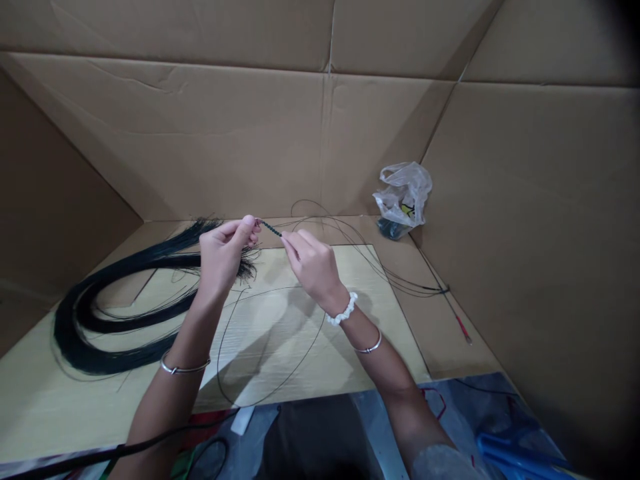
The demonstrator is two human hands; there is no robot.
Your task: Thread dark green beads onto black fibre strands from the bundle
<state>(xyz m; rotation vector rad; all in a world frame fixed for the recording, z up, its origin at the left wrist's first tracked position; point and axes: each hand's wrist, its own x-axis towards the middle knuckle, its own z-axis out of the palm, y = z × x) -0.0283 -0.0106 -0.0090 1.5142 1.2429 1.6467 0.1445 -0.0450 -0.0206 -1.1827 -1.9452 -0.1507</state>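
A short dark strand [271, 229], bumpy like small beads or a tight twist, is stretched between my two hands above the board. My left hand [225, 252] pinches its left end between thumb and fingers, where something thin and reddish shows at the fingertips. The other end sits in the pinch of my right hand [313, 263]. Below my hands, a thin dark line [220, 373] forms a wide loop; I cannot tell whether it joins the strand. Beside and partly behind my left forearm lies a thick, curved bundle of dark cords [67, 327] with frayed ends.
Cardboard walls [200, 133] enclose the pale board [370, 353] at the back and sides. At the back right stands a clear plastic bag [407, 183] with dark contents. Thin looped cords run to a tied end [443, 290], near a red-tipped rod [463, 327]. A blue object [515, 453] lies lower right.
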